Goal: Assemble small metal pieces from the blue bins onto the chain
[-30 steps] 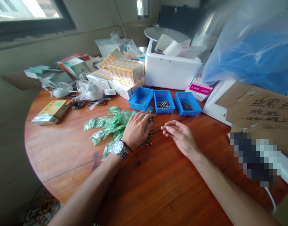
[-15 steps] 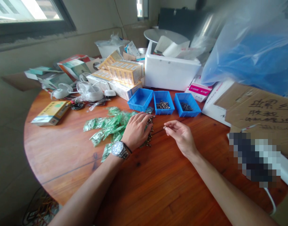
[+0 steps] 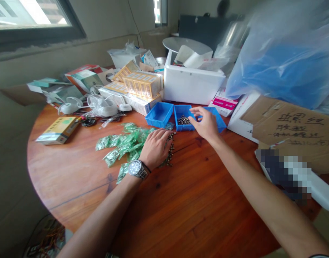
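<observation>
My left hand, with a watch on its wrist, lies palm down with fingers stretched out. It rests beside and partly over a strip of small shiny metal parts that look like screws. Green plastic packets are heaped to its left and reach under it. My right hand hovers at the right edge of the middle blue bin, thumb and fingers apart, and I see nothing between them. More small metal parts lie in that bin. Behind my right hand, the right blue bin is partly hidden.
The left blue bin stands beside the middle one. Behind are yellow boxes and a white foam box. White devices with cables and a yellow box sit left. A cardboard box borders the right.
My right hand has moved away from the table, up to the middle bin, and its pinch on a small metal part has opened. My left hand has stayed in place.
</observation>
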Available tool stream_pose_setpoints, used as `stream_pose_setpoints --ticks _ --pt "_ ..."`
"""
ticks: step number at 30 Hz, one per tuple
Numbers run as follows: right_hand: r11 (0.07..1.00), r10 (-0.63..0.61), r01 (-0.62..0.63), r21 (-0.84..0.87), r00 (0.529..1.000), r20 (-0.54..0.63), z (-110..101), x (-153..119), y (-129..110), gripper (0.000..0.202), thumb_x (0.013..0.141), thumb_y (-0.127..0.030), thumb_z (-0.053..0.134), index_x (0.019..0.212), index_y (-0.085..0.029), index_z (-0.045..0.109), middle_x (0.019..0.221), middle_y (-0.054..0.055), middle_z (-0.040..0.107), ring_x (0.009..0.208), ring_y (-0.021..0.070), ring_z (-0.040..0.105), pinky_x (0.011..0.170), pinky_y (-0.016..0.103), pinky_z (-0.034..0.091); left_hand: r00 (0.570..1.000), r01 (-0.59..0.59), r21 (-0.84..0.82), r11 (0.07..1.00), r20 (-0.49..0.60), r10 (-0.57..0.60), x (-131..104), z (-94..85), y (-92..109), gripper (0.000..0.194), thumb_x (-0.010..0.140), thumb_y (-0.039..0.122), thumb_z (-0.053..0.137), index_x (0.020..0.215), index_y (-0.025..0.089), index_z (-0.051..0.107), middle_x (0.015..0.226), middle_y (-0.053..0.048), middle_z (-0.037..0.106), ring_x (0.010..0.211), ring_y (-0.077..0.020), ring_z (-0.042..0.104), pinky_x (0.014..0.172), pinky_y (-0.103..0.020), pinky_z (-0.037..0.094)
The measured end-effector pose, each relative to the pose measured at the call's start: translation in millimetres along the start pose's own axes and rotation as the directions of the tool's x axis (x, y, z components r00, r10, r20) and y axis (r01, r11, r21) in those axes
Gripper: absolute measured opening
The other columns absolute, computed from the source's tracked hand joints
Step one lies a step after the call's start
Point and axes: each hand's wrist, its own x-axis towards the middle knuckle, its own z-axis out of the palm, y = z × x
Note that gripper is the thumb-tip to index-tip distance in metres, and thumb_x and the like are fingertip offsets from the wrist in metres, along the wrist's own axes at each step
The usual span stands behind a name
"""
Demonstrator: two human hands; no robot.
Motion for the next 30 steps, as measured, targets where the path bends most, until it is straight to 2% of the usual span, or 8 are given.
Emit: stream_pose_setpoints --ticks 4,6,9,15,17,20,24,30 --pt "0.996 -0.08 0.086 -0.038 0.987 0.14 3 -39 -23 0.016 0.092 -0.023 0.07 0.107 -0.024 0.074 0.104 0.006 0.079 0.09 0.0241 0.072 0.083 0.037 0.057 1.0 0.001 -0.003 1.0 0.001 -0.001 0 0.6 0 0.035 0.11 0.029 0.044 0.14 0.021 0.062 0.14 -0.011 0.07 0.133 -0.0287 0.061 0.116 -0.048 0.047" --pt "0.998 -0.069 0.062 0.032 0.935 0.349 6 -71 -37 0.006 0.093 -0.024 0.071 0.098 -0.025 0.072 0.086 0.002 0.076 0.074 0.02 0.068 0.073 0.033 0.055 1.0 0.006 0.0 1.0 0.009 -0.006 0 0.5 1 0.036 0.11 0.028 0.044 0.139 0.02 0.062 0.14 -0.011 0.069 0.134 -0.0286 0.06 0.117 -0.048 0.046" --pt "0.995 -0.084 0.1 -0.003 0.855 0.512 13 -108 -46 0.013 0.086 -0.02 0.08 0.092 -0.025 0.069 0.087 0.003 0.074 0.077 0.0214 0.067 0.074 0.034 0.054 0.999 0.022 0.003 1.0 0.024 -0.022 1 -0.4 3 0.037 0.109 0.027 0.044 0.14 0.02 0.062 0.142 -0.011 0.068 0.137 -0.0287 0.059 0.118 -0.048 0.045" --pt "0.988 -0.107 0.15 -0.042 0.849 0.517 24 -131 -35 0.011 0.088 -0.013 0.077 0.09 -0.023 0.072 0.093 0.007 0.074 0.087 0.0247 0.068 0.081 0.038 0.054 0.999 0.026 0.01 1.0 0.027 -0.026 1 -2.3 5 0.037 0.109 0.028 0.045 0.14 0.019 0.062 0.142 -0.011 0.069 0.137 -0.0293 0.059 0.119 -0.048 0.045" --pt "0.996 -0.082 0.083 0.019 0.873 0.482 23 -130 -31 0.01 0.089 -0.014 0.076 0.088 -0.023 0.074 0.088 0.006 0.075 0.081 0.0232 0.068 0.076 0.036 0.055 0.999 0.025 0.008 1.0 0.028 -0.025 0 -2.1 4 0.036 0.109 0.028 0.046 0.14 0.018 0.062 0.142 -0.011 0.069 0.137 -0.0293 0.059 0.119 -0.048 0.045" --pt "0.967 0.073 -0.167 0.19 0.903 0.424 17 -127 -26 0.003 0.091 -0.026 0.078 0.093 -0.024 0.077 0.086 0.005 0.078 0.076 0.022 0.072 0.07 0.034 0.056 0.999 0.021 0.009 1.0 0.027 -0.022 0 -1.5 3 0.036 0.109 0.029 0.047 0.14 0.018 0.062 0.143 -0.012 0.069 0.137 -0.0296 0.059 0.119 -0.049 0.046" --pt "0.776 0.282 -0.446 0.445 0.877 0.388 9 -118 -18 0.025 0.085 -0.042 0.086 0.098 -0.021 0.079 0.093 0.008 0.082 0.085 0.023 0.077 0.077 0.034 0.061 1.0 0.017 0.017 1.0 0.024 -0.018 0 -1.0 3 0.036 0.109 0.029 0.048 0.14 0.019 0.062 0.142 -0.013 0.069 0.136 -0.0301 0.06 0.118 -0.05 0.047" --pt "0.497 0.437 -0.593 0.634 0.802 0.407 5 -111 -16 0.036 0.072 -0.041 0.096 0.095 -0.021 0.078 0.097 0.008 0.083 0.082 0.0189 0.073 0.072 0.031 0.058 1.0 0.017 0.005 1.0 0.022 -0.017 -1 -0.9 3 0.035 0.109 0.029 0.048 0.14 0.021 0.062 0.142 -0.011 0.069 0.136 -0.0296 0.06 0.118 -0.05 0.047"
